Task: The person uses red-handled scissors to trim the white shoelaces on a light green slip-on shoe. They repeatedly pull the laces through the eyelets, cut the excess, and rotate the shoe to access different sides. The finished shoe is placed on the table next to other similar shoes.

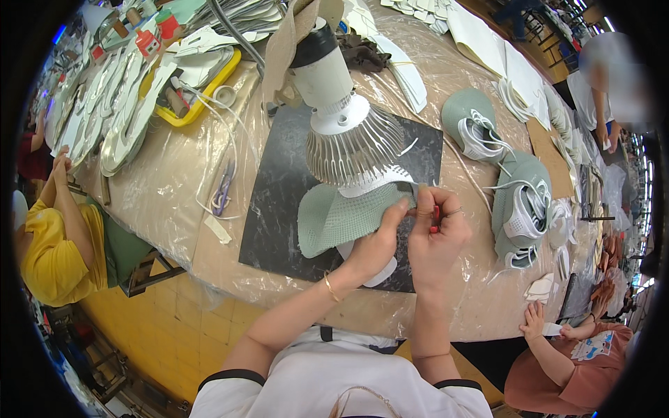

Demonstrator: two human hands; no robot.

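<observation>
Head view, sage-green upper [348, 219], meshed, white-trimmed

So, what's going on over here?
A person is handling a piece of green mesh at a plastic-covered table. Their left hand holds it over a black board, close under a lamp. Their right hand is at its edge, with a small red thing, mostly hidden, in its fingers. Green shoes with laces sit to the right.

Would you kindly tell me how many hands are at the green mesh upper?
2: the left hand at the near edge of the upper, the right hand at its right end.
</observation>
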